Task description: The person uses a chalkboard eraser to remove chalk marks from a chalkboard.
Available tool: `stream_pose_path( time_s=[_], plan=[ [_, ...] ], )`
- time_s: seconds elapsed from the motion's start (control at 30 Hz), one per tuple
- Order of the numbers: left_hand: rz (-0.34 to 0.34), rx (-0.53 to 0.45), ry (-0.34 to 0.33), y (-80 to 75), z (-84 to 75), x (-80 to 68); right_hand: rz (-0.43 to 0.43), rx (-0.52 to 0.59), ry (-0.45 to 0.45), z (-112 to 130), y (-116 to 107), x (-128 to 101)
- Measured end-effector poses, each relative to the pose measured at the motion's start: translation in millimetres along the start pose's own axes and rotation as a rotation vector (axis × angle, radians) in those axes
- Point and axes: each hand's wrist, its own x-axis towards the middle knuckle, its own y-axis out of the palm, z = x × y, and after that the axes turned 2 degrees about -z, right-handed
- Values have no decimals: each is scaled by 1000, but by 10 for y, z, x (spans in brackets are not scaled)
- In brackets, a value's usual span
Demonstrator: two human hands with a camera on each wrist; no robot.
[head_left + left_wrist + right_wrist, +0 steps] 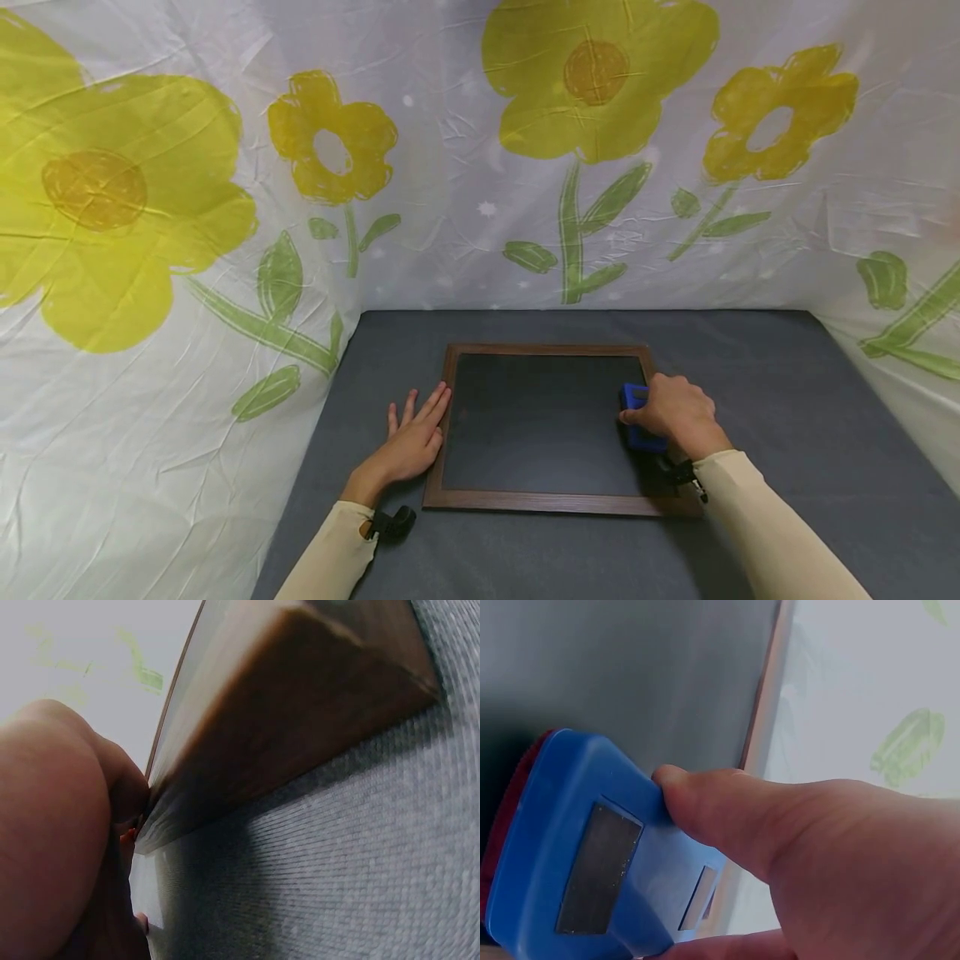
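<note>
Lying flat on the grey counter (750, 367), near the middle: a chalkboard (543, 421) with a dark writing face and a brown wooden frame. Resting palm down on the counter at the left, the left hand (412, 437), fingers straight and spread a little, fingertips laid against the board's left frame edge, nothing gripped. Seen from the left wrist: the heel of that hand pressed close against the brown frame side, grey cloth of the counter beneath. At the right side of the board, the right hand (675, 412), fingers curled over a blue eraser (637, 417) set on the dark face just inside the right frame edge. Seen from the right wrist: thumb laid along the eraser's blue plastic back, a red pad showing under its left edge, pad side down on the board. Cream sleeves on both forearms, a black strap at each wrist. Behind and to both sides, a white sheet (465, 217) printed with big yellow flowers and green stems.
</note>
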Motion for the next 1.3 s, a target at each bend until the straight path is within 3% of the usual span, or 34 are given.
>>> stream_pose_path(
  time_s=[0.23,0.47,0.77,1.3],
  plan=[
    [-15,-17,16,16,-12,4,8,0,-2,-30,16,-3],
    [-80,-66,58,47,-2,-10,-8,1,-24,-19,15,-19],
    [-26,-17,20,24,9,5,6,-66,-56,57,29,3],
    [-68,-55,40,127,150,44,-31,-36,-125,281,130,1]
  ],
)
